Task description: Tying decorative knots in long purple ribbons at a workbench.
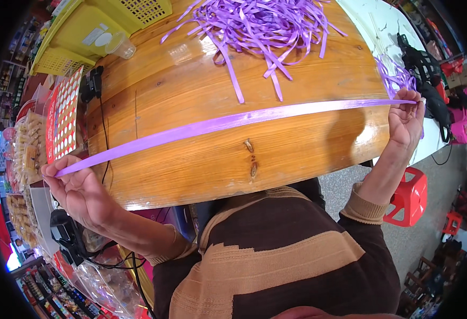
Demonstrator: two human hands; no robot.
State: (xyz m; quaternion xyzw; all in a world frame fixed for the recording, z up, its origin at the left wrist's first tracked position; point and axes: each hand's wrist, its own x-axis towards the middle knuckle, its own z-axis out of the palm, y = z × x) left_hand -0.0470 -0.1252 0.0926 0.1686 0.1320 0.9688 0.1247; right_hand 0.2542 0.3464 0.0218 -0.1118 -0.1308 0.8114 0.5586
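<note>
At the far left, a yellow basket (68, 37) sits beside a clear cup (120, 45). Nearer on the left is a red sheet with rows of pale circles (67, 117). The left hand (81, 192) is just past the left edge of the wooden surface (201, 165), pinching one end of a purple ribbon (217, 125) between thumb and fingers. The ribbon spans the near part of the surface and looks taut and flat, seemingly lifted above the wood. Beyond it, on the far side, lies a tangled pile of purple ribbons (265, 24). At the right edge, the right hand (405, 119) pinches the other end; more purple strands (398, 77) lie just beyond it.

The step in hand appears to be drawing one ribbon out straight. The next move would call for an even pull, without twisting the strip.
</note>
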